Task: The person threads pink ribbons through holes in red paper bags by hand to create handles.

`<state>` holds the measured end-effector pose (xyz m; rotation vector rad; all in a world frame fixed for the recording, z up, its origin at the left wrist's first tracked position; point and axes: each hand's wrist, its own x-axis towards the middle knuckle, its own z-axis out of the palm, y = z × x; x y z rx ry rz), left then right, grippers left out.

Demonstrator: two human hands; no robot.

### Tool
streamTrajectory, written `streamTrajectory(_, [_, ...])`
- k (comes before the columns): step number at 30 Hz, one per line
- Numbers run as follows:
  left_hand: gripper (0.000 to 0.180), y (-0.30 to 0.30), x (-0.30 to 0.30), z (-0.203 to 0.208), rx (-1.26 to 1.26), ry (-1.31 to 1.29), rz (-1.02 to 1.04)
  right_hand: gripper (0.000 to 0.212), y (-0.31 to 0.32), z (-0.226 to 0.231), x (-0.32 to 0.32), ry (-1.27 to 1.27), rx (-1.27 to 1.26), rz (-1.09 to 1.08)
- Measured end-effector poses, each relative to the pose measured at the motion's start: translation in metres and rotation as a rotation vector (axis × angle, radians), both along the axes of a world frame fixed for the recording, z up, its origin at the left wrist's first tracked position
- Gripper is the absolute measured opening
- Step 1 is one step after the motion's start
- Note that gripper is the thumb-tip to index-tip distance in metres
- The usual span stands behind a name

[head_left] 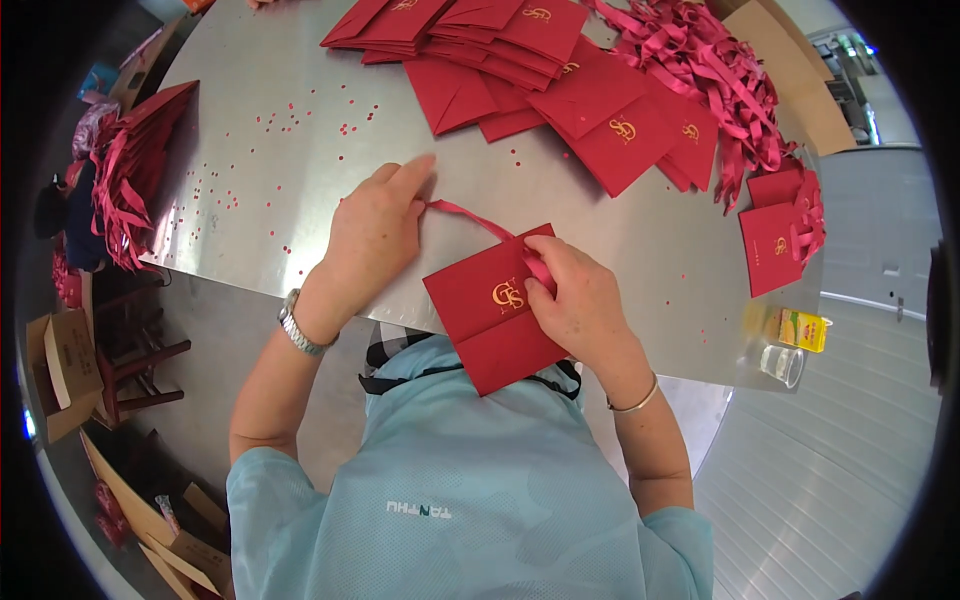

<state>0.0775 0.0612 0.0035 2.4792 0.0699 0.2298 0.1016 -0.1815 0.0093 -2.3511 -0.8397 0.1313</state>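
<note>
A flat red paper gift bag (480, 330) with a gold emblem lies tilted over the table's near edge, in front of my body. My right hand (580, 305) is closed on its upper right edge, thumb and fingers pinching the bag and a loop of pink ribbon (537, 268). From the bag's top edge, a length of the same ribbon runs left to my left hand (385, 220). Its end is pinched between the left thumb and fingers, with the index finger pointing away. A watch is on my left wrist and a bangle on my right.
Several flat red bags (600, 110) are piled at the far side of the metal table (300, 180), beside a heap of pink ribbons (700, 70). Bags with ribbons (775, 240) lie at right, near a yellow packet (803, 330) and a clear cup (781, 366). Small red paper dots are scattered about.
</note>
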Motion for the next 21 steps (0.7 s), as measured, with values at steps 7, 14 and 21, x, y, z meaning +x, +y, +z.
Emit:
streamTrajectory(7, [0.031, -0.037, -0.053, -0.007, -0.018, -0.129, -0.073, 0.034, -0.01, 0.012, -0.004, 0.042, -0.072, 0.004])
streamTrajectory(14, [0.019, -0.041, -0.049, -0.003, 0.03, 0.011, -0.061, 0.039, -0.048, 0.023, -0.007, -0.152, -0.06, -0.048])
streamTrajectory(21, [0.015, -0.044, -0.051, -0.001, -0.05, 0.081, -0.033, 0.032, -0.127, 0.057, -0.024, 0.294, -0.072, -0.219])
